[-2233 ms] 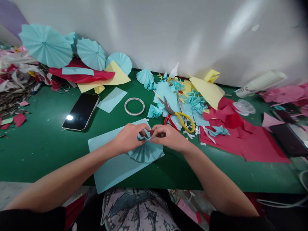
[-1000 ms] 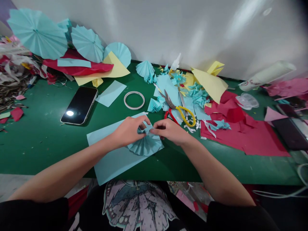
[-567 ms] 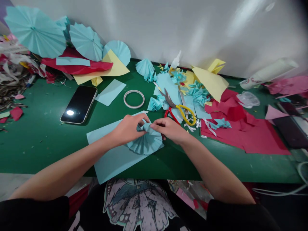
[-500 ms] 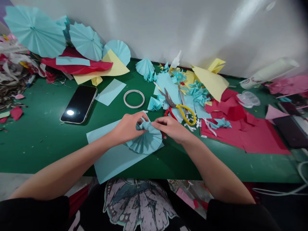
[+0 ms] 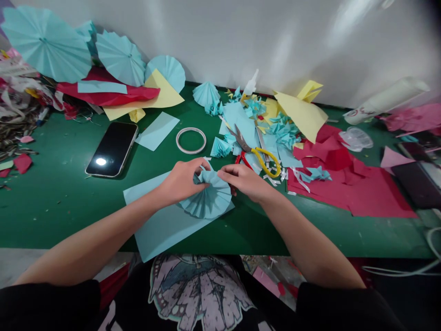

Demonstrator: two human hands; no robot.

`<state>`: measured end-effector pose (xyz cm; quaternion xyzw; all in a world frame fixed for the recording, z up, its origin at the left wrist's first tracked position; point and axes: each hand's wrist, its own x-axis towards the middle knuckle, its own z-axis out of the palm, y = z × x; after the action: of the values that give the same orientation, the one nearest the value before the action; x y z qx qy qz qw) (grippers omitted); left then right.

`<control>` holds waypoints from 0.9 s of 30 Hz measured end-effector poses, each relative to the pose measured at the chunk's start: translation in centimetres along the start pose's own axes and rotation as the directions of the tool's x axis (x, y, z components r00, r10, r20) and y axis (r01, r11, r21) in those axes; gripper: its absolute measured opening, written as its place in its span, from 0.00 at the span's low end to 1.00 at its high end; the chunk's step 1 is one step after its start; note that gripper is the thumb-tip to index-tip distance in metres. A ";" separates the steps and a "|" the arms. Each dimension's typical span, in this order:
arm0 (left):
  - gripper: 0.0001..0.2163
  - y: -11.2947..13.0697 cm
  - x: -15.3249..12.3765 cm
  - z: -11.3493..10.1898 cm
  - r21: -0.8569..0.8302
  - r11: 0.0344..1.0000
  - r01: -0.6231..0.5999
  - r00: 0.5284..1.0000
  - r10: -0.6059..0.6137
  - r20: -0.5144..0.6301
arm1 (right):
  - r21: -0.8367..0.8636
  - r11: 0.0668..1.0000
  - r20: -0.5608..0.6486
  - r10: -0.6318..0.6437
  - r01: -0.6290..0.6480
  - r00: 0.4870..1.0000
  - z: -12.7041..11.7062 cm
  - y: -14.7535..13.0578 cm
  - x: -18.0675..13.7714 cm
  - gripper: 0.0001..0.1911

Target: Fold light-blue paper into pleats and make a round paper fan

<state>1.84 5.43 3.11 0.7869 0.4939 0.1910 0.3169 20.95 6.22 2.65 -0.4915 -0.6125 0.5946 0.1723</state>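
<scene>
A pleated light-blue paper fan is spread out in front of me, over a flat light-blue sheet on the green table. My left hand pinches the fan's upper left edge with closed fingers. My right hand grips the upper right edge, fingers curled. The two hands nearly meet at the fan's top, where the folds gather.
A phone lies face up at the left, a tape ring behind my hands, scissors with yellow and red handles to the right. Finished blue fans lean on the wall. Red paper, yellow sheets and scraps lie around.
The fan has opened wider between my hands, and the gathered top has been pushed closer together. My view has tilted down a little.
</scene>
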 end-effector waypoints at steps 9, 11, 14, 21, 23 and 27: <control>0.11 -0.2 0.1 0.1 -0.020 1.000 0.012 0.999 -0.013 -0.047 | -0.083 0.996 0.011 -0.041 0.042 0.999 -0.1 -0.5 0.0 0.11; 0.11 -0.2 0.1 0.2 -0.026 1.000 0.010 0.999 -0.011 -0.048 | -0.058 0.998 0.033 -0.033 0.035 0.999 0.0 -0.1 0.2 0.10; 0.11 -0.3 0.1 0.2 -0.040 0.999 0.001 0.999 -0.003 -0.050 | 0.019 1.000 0.081 0.002 -0.004 0.997 0.1 0.2 0.4 0.11; 0.11 -0.6 0.2 0.1 -0.095 0.991 0.096 0.981 -0.110 -0.160 | 0.146 0.987 -0.007 -0.065 0.065 0.998 -0.3 -0.2 0.1 0.16; 0.13 -0.7 0.3 0.1 -0.144 0.978 0.153 0.967 -0.178 -0.182 | 0.088 0.987 -0.053 -0.129 0.133 0.990 -0.4 -0.3 -0.1 0.13; 0.14 -0.7 0.2 0.2 -0.129 0.977 0.170 0.962 -0.193 -0.195 | -0.130 0.974 -0.208 -0.209 0.185 0.956 -0.3 -0.2 0.0 0.08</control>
<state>1.62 5.80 2.50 0.6952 0.5829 0.2687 0.3235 21.12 6.42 2.96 -0.4997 -0.6672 0.4817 0.2704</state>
